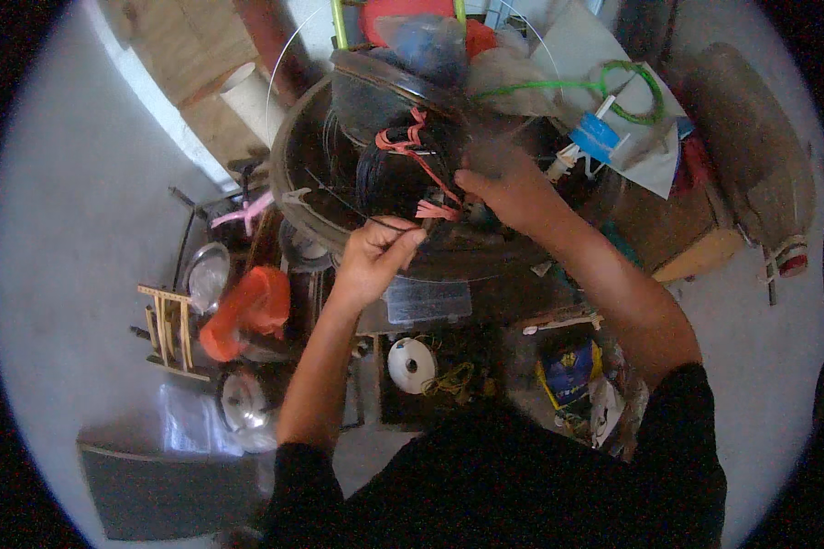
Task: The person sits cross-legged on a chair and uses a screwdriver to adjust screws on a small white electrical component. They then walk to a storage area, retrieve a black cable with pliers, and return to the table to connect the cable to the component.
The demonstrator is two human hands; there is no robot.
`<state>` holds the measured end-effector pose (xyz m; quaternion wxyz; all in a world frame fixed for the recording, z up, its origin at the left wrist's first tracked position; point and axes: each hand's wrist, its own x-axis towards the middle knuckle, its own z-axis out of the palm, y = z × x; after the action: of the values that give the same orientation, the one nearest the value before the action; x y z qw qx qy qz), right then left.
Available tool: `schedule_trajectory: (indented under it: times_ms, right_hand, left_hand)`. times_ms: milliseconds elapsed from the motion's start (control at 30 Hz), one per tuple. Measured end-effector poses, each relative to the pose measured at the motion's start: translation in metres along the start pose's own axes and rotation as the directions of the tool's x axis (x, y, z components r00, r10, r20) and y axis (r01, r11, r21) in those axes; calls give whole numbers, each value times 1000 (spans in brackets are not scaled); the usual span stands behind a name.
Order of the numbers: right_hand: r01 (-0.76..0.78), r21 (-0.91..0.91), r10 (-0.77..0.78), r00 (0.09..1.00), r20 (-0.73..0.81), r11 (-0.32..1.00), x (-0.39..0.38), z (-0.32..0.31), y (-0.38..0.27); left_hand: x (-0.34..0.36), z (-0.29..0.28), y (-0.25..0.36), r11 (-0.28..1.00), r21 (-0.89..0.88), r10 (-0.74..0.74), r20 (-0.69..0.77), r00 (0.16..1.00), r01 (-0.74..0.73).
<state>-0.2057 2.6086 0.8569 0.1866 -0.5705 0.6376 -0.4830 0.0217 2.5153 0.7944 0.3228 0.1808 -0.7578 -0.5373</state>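
A coil of black wire [368, 174], bound with pinkish-red ribbon [399, 143], hangs upright over a large, dark round tub. At its lower end my left hand [380, 256] is closed, thumb and fingers pinching black wire; a thin loose end sticks out up and to the left. My right hand [508, 188] is at the coil's right side, its thumb against the strands by the ribbon. The fingers of that hand are dark and blurred, but they look closed round the coil's edge.
The tub's rim [288, 137] curves round the coil. Right of it are a blue-and-white plastic piece [595, 137] and a green hose [648, 114]. Lower left lie an orange plastic object [247, 311] and metal lids [243, 400]. A white spool [412, 366] rests below on a shelf.
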Motion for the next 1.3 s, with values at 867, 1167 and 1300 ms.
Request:
schedule_trajectory:
  times_ms: [867,1167,1300]
  right_hand:
    - [-383,838,371,898,238,389,-15,-17,-35]
    - [-656,514,412,751,515,553,-25,-121,-26]
    - [-527,451,413,848,331,720,-43,-99,-30]
  left_hand:
    - [-1,37,28,479,793,384,197,902,-377]
    - [-3,-32,26,207,798,320,491,810,-566]
    - [-9,-42,20,337,734,344,487,803,-590]
